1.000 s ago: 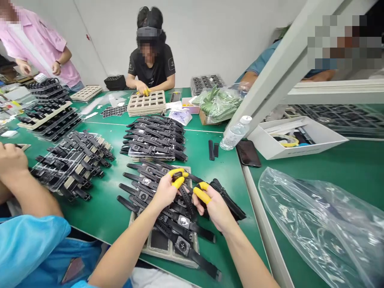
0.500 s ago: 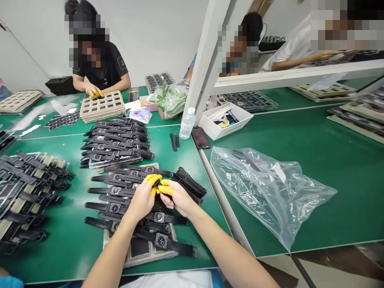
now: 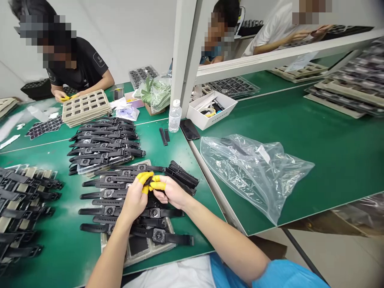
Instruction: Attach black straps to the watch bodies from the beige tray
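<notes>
Over the near tray, my left hand [image 3: 138, 196] and my right hand [image 3: 169, 191] meet, yellow finger cots on the fingertips. Both pinch a small black watch part [image 3: 149, 181]; the fingers hide most of it, so I cannot tell whether it is a case or a strap. Below them, smartwatches [image 3: 159, 235] with black straps lie face down in rows across a beige compartment tray [image 3: 144, 256]. A bundle of black watch straps [image 3: 181, 176] lies just right of my hands.
Behind the near tray stands another stack of strapped watches [image 3: 105, 144]; more trays of watches [image 3: 24, 204] are at left. A water bottle [image 3: 174, 117], a phone [image 3: 189, 129], a white box [image 3: 211, 110] and a clear plastic bag [image 3: 255, 172] lie rightward. A co-worker [image 3: 78, 64] sits opposite.
The whole view has shifted, so the tables and things appear further left. My hands stay together on the black watch part, with little change in their grip.
</notes>
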`<action>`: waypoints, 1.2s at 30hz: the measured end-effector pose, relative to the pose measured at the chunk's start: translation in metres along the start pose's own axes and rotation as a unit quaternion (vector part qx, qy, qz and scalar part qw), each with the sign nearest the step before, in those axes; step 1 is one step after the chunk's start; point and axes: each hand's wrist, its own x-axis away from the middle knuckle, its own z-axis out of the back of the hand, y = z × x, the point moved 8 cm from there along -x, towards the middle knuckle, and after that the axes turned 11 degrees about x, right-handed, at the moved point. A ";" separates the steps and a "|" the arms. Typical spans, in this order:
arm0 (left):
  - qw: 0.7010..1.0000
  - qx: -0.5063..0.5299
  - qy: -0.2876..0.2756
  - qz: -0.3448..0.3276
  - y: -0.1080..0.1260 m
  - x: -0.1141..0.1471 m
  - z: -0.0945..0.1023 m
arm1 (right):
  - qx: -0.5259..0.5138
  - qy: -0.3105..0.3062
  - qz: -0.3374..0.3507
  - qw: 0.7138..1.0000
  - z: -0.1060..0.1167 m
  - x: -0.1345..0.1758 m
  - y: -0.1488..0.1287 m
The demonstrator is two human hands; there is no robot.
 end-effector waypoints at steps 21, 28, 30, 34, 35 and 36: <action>0.996 0.044 -0.062 0.048 0.018 -0.002 -0.006 | 0.064 0.053 -0.004 0.997 0.014 0.003 0.002; 0.996 -0.046 -0.074 0.017 0.012 0.000 -0.010 | 0.002 0.035 -0.029 0.999 0.009 0.000 0.007; 0.993 -0.085 -0.086 0.018 0.007 0.001 -0.012 | 0.023 0.042 -0.042 0.998 0.011 -0.001 0.009; 0.992 -0.071 -0.103 0.029 0.005 0.000 -0.010 | 0.020 0.044 -0.051 0.998 0.012 -0.001 0.011; 0.993 -0.048 -0.100 0.031 0.006 -0.002 -0.008 | 0.020 0.042 -0.044 0.998 0.011 -0.001 0.009; 0.995 -0.024 -0.094 0.034 0.008 -0.003 -0.007 | 0.021 0.038 -0.032 0.999 0.010 -0.001 0.007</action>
